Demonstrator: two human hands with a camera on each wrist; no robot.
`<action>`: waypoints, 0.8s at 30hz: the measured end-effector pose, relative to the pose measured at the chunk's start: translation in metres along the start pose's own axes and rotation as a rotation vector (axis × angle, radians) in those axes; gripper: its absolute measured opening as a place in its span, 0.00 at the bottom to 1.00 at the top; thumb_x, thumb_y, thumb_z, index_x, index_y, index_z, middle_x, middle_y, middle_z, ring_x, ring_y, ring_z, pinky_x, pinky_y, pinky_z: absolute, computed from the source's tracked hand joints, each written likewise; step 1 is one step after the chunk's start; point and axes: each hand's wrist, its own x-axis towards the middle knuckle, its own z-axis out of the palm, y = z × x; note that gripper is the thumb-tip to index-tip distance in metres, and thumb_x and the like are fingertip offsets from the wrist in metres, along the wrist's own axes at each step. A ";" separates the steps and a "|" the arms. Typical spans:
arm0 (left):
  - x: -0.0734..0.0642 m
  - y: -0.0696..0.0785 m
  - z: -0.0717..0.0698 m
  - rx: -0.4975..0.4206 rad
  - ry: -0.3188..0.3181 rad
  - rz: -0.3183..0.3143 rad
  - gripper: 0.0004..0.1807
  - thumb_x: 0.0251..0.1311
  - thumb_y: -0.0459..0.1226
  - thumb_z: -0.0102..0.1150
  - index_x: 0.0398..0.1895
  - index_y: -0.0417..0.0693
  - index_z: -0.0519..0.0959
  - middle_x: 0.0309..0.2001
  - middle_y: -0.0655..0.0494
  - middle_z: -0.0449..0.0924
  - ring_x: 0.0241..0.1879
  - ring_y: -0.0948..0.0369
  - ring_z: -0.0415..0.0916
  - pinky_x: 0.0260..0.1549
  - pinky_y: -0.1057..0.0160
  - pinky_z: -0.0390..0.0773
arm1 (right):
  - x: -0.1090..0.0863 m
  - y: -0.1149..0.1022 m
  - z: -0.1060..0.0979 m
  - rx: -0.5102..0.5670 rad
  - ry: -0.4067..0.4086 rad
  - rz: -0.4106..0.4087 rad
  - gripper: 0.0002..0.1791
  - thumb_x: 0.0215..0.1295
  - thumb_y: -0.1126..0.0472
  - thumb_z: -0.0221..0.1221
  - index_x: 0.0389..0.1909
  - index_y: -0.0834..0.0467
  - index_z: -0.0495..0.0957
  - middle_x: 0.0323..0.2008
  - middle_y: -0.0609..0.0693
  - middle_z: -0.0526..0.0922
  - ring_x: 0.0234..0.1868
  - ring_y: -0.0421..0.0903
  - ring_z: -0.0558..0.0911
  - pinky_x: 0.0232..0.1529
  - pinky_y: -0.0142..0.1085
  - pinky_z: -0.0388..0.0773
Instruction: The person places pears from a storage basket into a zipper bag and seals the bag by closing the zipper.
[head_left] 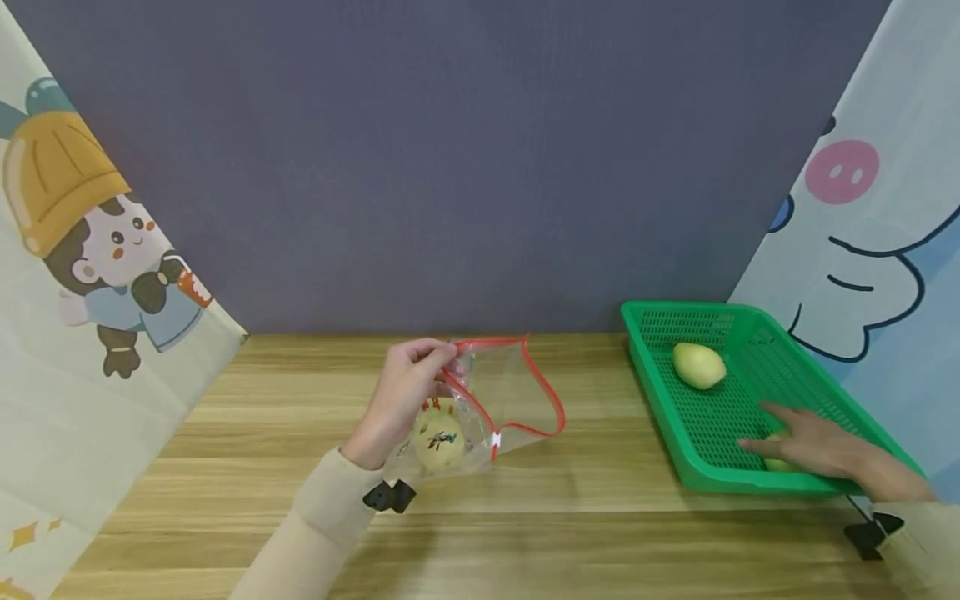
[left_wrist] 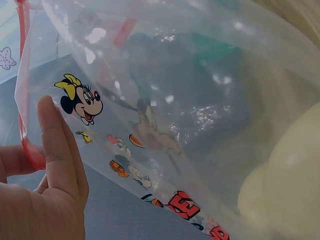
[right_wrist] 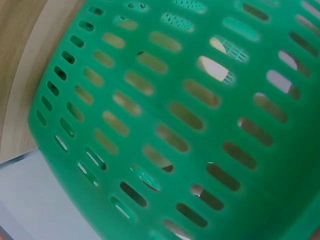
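My left hand (head_left: 408,387) pinches the red-edged mouth of a clear zip bag (head_left: 513,383), which stands gaping with its white slider (head_left: 496,439) at the front. Cartoon prints show on the bag's side in the left wrist view. Inside lies a pale yellow rounded fruit (head_left: 441,450). At the right, my right hand (head_left: 817,442) reaches into a green plastic basket (head_left: 663,417), fingers extended over another pale yellow fruit (head_left: 776,465), which it partly hides. A third such fruit (head_left: 699,367) lies near the basket's back left. The right wrist view shows only slotted basket wall, fingers hidden.
The basket stands on a wood-grain table (head_left: 600,542). Behind the table rises a dark grey-blue backdrop (head_left: 450,167). Cartoon-printed sheets (head_left: 127,233) flank it on both sides. The basket's raised rim surrounds the fruit on the right.
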 end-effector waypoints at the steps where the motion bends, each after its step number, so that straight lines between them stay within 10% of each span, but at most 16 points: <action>1: 0.000 0.000 0.000 0.003 0.000 0.002 0.14 0.73 0.35 0.56 0.44 0.28 0.82 0.32 0.47 0.83 0.29 0.58 0.81 0.29 0.61 0.86 | 0.001 0.001 0.000 -0.004 -0.006 -0.006 0.52 0.73 0.38 0.55 0.70 0.82 0.53 0.61 0.91 0.56 0.58 0.89 0.60 0.47 0.75 0.69; 12: -0.001 0.000 0.000 0.005 0.012 -0.006 0.12 0.73 0.34 0.56 0.44 0.30 0.83 0.31 0.47 0.83 0.28 0.57 0.81 0.29 0.60 0.87 | 0.008 0.000 0.003 0.062 -0.062 -0.093 0.41 0.69 0.47 0.63 0.62 0.81 0.65 0.46 0.69 0.80 0.48 0.71 0.79 0.41 0.56 0.81; 17: -0.003 0.001 0.001 0.007 0.017 -0.004 0.12 0.73 0.34 0.56 0.43 0.31 0.83 0.31 0.47 0.83 0.28 0.57 0.81 0.28 0.59 0.87 | 0.011 0.002 0.005 0.151 -0.111 -0.100 0.37 0.67 0.50 0.65 0.59 0.78 0.68 0.40 0.54 0.79 0.39 0.49 0.77 0.33 0.42 0.77; 24: -0.004 0.001 0.001 0.009 0.028 -0.003 0.12 0.73 0.34 0.56 0.43 0.31 0.83 0.31 0.47 0.83 0.28 0.57 0.81 0.28 0.60 0.86 | 0.016 0.004 0.009 0.172 -0.103 -0.107 0.32 0.63 0.52 0.69 0.55 0.73 0.71 0.36 0.53 0.76 0.35 0.48 0.73 0.31 0.41 0.75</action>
